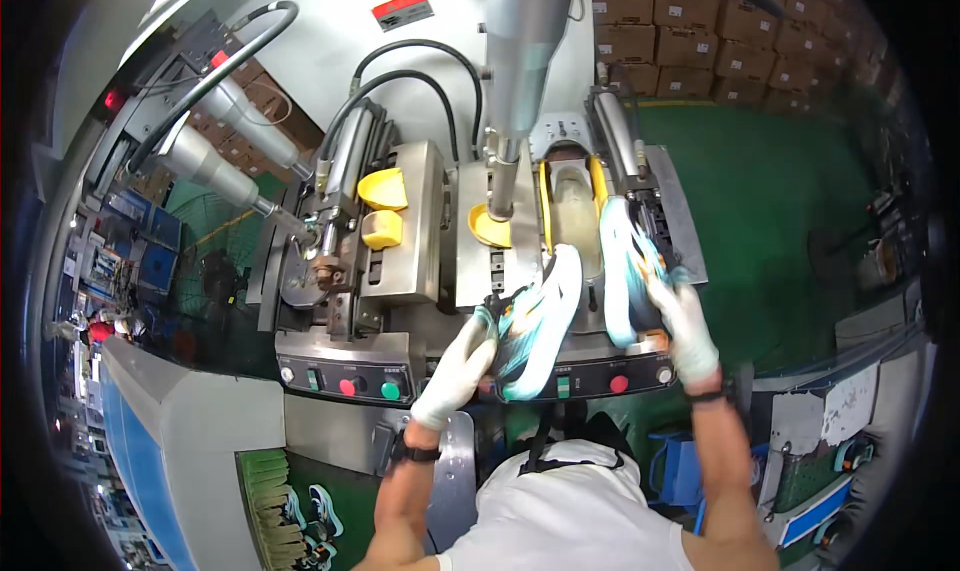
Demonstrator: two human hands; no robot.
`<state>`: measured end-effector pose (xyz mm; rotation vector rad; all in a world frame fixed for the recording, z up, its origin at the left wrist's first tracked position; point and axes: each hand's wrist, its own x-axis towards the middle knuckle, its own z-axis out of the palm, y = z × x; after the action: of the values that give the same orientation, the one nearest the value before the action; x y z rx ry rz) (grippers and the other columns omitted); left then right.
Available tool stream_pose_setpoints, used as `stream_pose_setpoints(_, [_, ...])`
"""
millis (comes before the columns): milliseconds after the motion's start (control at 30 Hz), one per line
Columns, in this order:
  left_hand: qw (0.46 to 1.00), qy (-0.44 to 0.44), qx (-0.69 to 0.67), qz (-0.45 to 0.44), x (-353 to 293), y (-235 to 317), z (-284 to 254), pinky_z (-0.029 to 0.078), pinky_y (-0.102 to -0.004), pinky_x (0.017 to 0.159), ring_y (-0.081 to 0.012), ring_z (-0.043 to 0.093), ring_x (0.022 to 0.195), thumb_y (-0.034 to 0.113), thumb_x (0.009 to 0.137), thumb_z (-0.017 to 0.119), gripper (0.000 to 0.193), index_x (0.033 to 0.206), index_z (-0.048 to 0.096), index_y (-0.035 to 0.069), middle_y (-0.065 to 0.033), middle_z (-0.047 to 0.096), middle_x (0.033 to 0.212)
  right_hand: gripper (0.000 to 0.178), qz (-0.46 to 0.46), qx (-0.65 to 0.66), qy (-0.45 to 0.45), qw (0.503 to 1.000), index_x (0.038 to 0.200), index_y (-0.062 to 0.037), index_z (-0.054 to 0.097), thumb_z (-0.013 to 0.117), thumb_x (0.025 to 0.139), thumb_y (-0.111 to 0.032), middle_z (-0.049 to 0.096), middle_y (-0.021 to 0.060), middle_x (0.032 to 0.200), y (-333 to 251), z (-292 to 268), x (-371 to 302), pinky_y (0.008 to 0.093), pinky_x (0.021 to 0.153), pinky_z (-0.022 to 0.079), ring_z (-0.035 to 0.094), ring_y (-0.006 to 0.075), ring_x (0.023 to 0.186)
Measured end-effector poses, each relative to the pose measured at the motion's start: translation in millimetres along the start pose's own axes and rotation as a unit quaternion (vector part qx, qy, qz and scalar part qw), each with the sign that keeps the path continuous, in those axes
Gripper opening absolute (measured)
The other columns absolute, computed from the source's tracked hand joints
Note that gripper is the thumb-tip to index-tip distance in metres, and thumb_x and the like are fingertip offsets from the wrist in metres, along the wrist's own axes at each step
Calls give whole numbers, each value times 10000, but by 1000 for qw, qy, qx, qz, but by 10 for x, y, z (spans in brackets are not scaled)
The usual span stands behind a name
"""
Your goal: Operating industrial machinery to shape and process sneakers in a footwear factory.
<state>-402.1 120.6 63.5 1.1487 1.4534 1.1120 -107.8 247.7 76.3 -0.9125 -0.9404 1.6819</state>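
Note:
My left hand point(460, 371), in a white glove, is closed on a sneaker point(545, 326) with a thick white and light-blue sole, tilted in front of the press. My right hand point(684, 331), also gloved, grips a second sneaker point(622, 276) of the same colours at the press's right side. Both shoes are turned so that much of the sole side shows, and their dark uppers face my hands partly hidden. Between and behind them lies a pale sole-shaped mould point(574, 206) flanked by yellow pads point(600, 183).
Left of the mould stand metal blocks point(415, 231) with yellow pads point(382, 189) and a thick vertical cylinder point(515, 61). Control panels point(345, 379) with coloured buttons line the front edge. Cartons point(690, 36) are stacked at the back right. More shoes point(325, 511) sit on a rack at lower left.

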Motion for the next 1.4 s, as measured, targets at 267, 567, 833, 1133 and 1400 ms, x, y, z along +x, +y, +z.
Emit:
stream_pose_setpoints(267, [953, 87, 6, -289, -2031, -664, -411, 491, -247, 570, -102, 576, 716, 235, 942, 543, 545, 1400, 398, -23, -90, 607, 1105, 312, -106, -701, 12, 706, 880, 5, 657, 711, 764, -280, 648, 198, 836, 1267, 74, 2625, 419, 724, 504, 659, 359, 810])
stream_pose_setpoints(567, [861, 384, 192, -272, -2938, -2110, -438, 413, -397, 1015, -360, 538, 1177, 131, 936, 488, 475, 1352, 379, -69, -267, 531, 1272, 346, -182, -608, -43, 772, 995, -24, 678, 659, 826, -325, 706, 183, 936, 1704, -188, 3093, 410, 762, 513, 679, 354, 891])
stream_pose_setpoints(833, [811, 486, 53, -321, -2536, -2865, -90, 423, -502, 964, -454, 535, 1107, 193, 869, 594, 595, 1356, 320, -11, -297, 522, 1190, 672, -271, -548, -156, 776, 1448, 93, 273, 599, 945, -213, 309, 275, 1502, 1259, 1120, 654, 371, 1163, 232, 311, 350, 1404])
stream_pose_setpoints(1133, [941, 238, 22, -239, -3084, -3010, -784, 384, -446, 1061, -382, 485, 1251, 388, 894, 586, 612, 1345, 470, -8, -275, 490, 1340, 929, -221, -803, -277, 479, 1460, 109, 152, 700, 795, -238, 161, 359, 1503, 2887, 853, -688, 526, 1164, 168, 154, 507, 1405])
stream_pose_setpoints(1400, [713, 514, 349, -323, -4970, -3200, -3461, 470, -467, 911, -376, 569, 1071, 317, 816, 683, 483, 1187, 563, 32, -182, 617, 1120, 598, 187, -575, -301, 738, 1405, 95, 375, 603, 934, -194, 428, 218, 1437, 2514, 1259, -1481, 326, 1101, 317, 419, 270, 1332])
